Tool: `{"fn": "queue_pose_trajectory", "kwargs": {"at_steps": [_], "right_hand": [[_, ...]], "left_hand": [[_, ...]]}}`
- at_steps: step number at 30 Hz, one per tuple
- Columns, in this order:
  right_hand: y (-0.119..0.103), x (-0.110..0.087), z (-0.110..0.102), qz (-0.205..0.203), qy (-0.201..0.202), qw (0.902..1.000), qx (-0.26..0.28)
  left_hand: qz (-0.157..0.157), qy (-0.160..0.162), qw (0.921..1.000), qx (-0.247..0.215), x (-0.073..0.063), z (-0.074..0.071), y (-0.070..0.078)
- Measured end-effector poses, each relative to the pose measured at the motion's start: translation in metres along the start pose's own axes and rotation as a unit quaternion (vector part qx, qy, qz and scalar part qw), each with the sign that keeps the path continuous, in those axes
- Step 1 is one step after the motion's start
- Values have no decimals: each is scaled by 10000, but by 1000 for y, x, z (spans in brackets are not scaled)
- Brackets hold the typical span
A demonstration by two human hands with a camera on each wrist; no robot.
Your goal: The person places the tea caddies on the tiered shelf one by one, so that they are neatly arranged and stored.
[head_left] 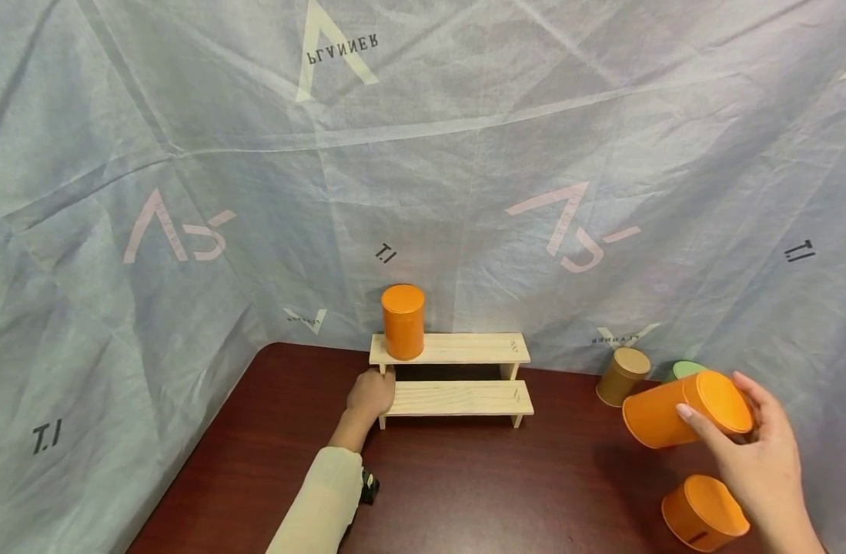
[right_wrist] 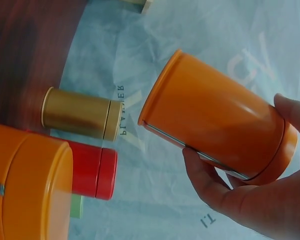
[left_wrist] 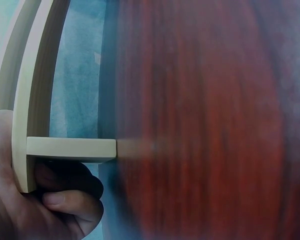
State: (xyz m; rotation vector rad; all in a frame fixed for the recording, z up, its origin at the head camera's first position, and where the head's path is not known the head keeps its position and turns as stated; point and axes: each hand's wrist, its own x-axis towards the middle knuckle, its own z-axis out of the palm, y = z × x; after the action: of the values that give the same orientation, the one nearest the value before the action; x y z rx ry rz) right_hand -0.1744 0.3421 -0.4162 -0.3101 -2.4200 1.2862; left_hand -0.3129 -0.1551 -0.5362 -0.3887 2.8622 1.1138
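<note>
My right hand (head_left: 769, 454) grips an orange canister (head_left: 661, 415) near its lidded end, thumb on one side and fingers on the other. It is held tilted above the right side of the table; the right wrist view shows its seam (right_wrist: 190, 147) along the underside. At the left end of a two-tier wooden stand (head_left: 457, 398), my left hand (head_left: 372, 394) grips the lower board, its fingers curled beneath by the support leg (left_wrist: 72, 148). Another orange canister (head_left: 403, 331) stands upright at the left of the upper tier.
At the right stand a gold canister (head_left: 623, 377), a green one (head_left: 686, 370) and a wide orange canister (head_left: 707, 512). A red canister (right_wrist: 94, 169) shows in the right wrist view. Grey printed cloth (head_left: 450, 192) rises behind the dark red table (head_left: 499, 477).
</note>
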Motion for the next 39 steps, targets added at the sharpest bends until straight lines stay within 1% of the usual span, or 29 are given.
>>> {"fn": "queue_pose_trajectory", "kwargs": {"at_steps": [2, 7, 12, 16, 17, 19, 21, 23, 24, 25, 29, 34, 39], "right_hand": [[-1, -1, 0, -29, -25, 9999, 156], [-5, -3, 4, 91, -43, 9986, 521], [-7, -5, 8, 167, -96, 9955, 924], [-8, -4, 12, 256, -182, 9956, 887], [-8, -3, 13, 274, -197, 9950, 938], [-8, -3, 16, 307, -239, 9920, 1205], [-8, -2, 19, 278, -328, 9829, 1792], [-7, -2, 23, 249, -414, 9683, 2452], [-7, -2, 25, 234, -462, 9614, 2702], [-8, -2, 26, 218, -496, 9573, 2840], [-9, -3, 29, 261, -568, 9483, 3112], [-8, -4, 31, 394, -731, 9331, 3500], [-7, -6, 35, 474, -849, 9269, 3626]], "left_hand": [[-24, -1, 10000, 8, 1, 0, 0], [-68, -20, 10000, 43, 1, 0, 0], [-63, -42, 10000, 27, -1, 0, 0], [-51, -43, 10000, -23, -2, -1, -1], [-39, -35, 10000, -25, -1, -1, -1], [-43, -42, 10000, -23, 0, 0, -2], [-51, -40, 10000, -19, 2, 1, -2], [-49, -44, 10000, -12, 3, 2, -3], [-52, -52, 10000, -21, 3, 2, -3], [-39, -48, 10000, -25, 3, 3, -3], [-1, -69, 10000, -40, 3, 3, -4], [4, -70, 10000, -7, 2, 2, -3], [19, -64, 10000, 19, 2, 1, -3]]}}
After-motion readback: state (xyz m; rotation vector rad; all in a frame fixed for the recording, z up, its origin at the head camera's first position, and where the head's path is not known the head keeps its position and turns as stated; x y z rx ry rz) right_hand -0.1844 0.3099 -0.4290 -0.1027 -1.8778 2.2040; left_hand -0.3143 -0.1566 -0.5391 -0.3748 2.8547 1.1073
